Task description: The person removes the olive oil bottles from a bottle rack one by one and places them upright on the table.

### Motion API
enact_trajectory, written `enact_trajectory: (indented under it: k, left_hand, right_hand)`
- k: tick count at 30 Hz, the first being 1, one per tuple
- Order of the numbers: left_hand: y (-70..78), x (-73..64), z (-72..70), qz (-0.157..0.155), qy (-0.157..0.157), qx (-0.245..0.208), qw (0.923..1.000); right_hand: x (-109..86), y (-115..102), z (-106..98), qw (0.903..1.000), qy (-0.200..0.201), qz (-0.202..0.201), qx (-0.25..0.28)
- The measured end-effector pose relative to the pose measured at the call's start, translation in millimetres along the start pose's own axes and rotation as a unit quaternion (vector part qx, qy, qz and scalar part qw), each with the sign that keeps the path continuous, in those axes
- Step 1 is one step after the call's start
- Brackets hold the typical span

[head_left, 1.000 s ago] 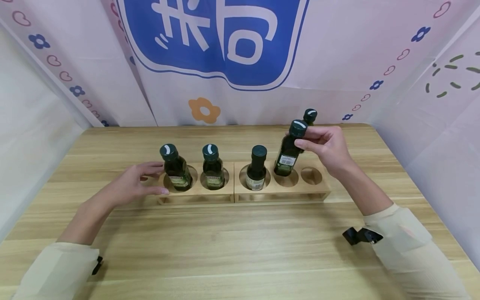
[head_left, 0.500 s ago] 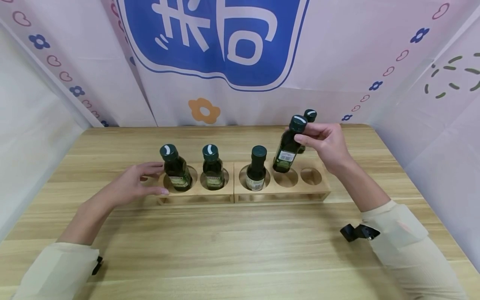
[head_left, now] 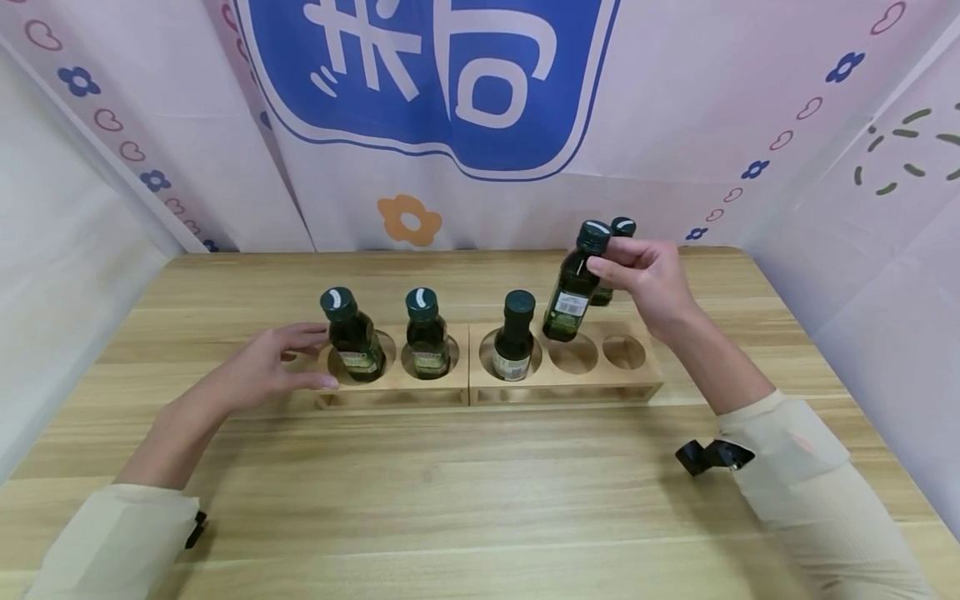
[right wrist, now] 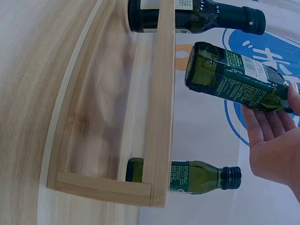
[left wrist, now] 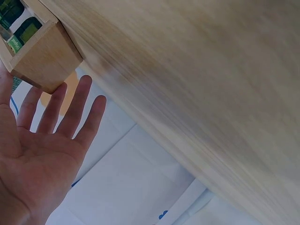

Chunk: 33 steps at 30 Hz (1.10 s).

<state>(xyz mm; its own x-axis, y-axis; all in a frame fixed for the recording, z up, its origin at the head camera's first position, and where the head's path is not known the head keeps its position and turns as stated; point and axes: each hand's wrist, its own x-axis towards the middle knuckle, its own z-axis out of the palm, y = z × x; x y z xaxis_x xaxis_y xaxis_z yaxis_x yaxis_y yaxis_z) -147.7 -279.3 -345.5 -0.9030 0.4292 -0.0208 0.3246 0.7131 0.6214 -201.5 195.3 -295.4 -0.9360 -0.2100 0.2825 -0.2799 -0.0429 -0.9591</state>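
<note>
My right hand (head_left: 647, 279) pinches a dark green glass bottle (head_left: 568, 300) near its neck. The bottle leans, its base clear above the rack's top in the right wrist view. Below it is a vacant round hole of the right wooden bottle rack (head_left: 551, 382). At the far left, my left hand (head_left: 262, 367) has its fingers extended by the end of the left wooden rack (head_left: 392, 382); in the left wrist view the fingertips reach the end panel (left wrist: 47, 58). That rack holds two green bottles with white-marked caps, the outer bottle (head_left: 358, 346) and the inner bottle (head_left: 429, 346).
A slimmer dark bottle (head_left: 513, 342) stands in the right rack's leftmost hole. Behind the right end, another green bottle (right wrist: 201, 177) stands on the table, partly hidden by my hand in the head view. The wooden table (head_left: 450, 483) runs back to a printed cloth (head_left: 660, 125).
My right hand has raised the green bottle up from its hole and slightly left. The left hand and the bottles in the racks stay where they were.
</note>
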Motion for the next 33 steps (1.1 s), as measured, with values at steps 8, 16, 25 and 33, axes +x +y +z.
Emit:
enact_trajectory:
  k: [8, 16, 25, 33]
  left_hand:
    - [1.5, 0.1, -0.4, -0.001, -0.002, -0.003, 1.0000]
    - [1.9, -0.3, -1.0, 0.002, 0.000, -0.003, 1.0000]
    - [2.5, -0.8, -1.3, -0.001, -0.002, -0.006, 1.0000]
    - [2.2, -0.7, -1.1, 0.002, -0.001, -0.001, 1.0000]
  right_hand:
    - [4.3, 2.5, 0.9, 0.9998, -0.005, 0.014, -0.010]
    - [6.7, 4.9, 0.7, 1.0000, -0.005, 0.000, 0.000]
    - [9.8, 7.5, 1.5, 0.9997, -0.016, -0.020, -0.007]
    - [15.0, 10.3, -0.7, 0.9996, -0.009, -0.016, -0.020]
